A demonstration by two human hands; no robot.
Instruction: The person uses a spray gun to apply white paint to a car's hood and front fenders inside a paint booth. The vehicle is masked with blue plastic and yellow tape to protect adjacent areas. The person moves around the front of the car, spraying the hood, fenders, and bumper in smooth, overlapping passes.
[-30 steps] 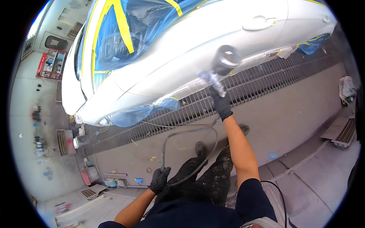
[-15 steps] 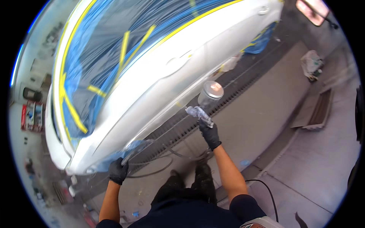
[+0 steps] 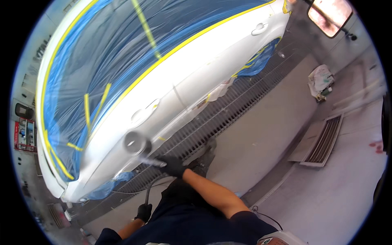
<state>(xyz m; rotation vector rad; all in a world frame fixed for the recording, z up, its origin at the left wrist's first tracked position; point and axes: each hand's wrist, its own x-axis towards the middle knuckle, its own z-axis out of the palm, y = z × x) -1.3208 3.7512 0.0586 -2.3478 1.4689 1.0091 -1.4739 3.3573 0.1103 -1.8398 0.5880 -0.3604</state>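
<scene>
My right hand (image 3: 172,166), in a black glove, is closed round a spray gun (image 3: 151,161) with a round metal-lidded cup (image 3: 131,143) on top. The gun is blurred and stands close beside the white car body (image 3: 192,77), near its front door handle (image 3: 145,112). Lower down, my gloved left hand (image 3: 144,212) is wrapped round a dark air hose (image 3: 148,194) that rises from it and bends to the right. Blue masking film (image 3: 130,49) edged with yellow tape (image 3: 139,83) covers the car's windows and roof.
Floor grating (image 3: 220,118) runs along the car's side. At the right lie a louvred panel (image 3: 324,141) and a crumpled pale bag (image 3: 320,81). Blue film (image 3: 261,61) covers the rear wheel. A red shelf unit (image 3: 25,134) stands at the far left.
My right hand has swung the spray gun left, close to the car's side. My left hand has drawn down and nearer my body with the hose. The view has shifted toward the car's rear.
</scene>
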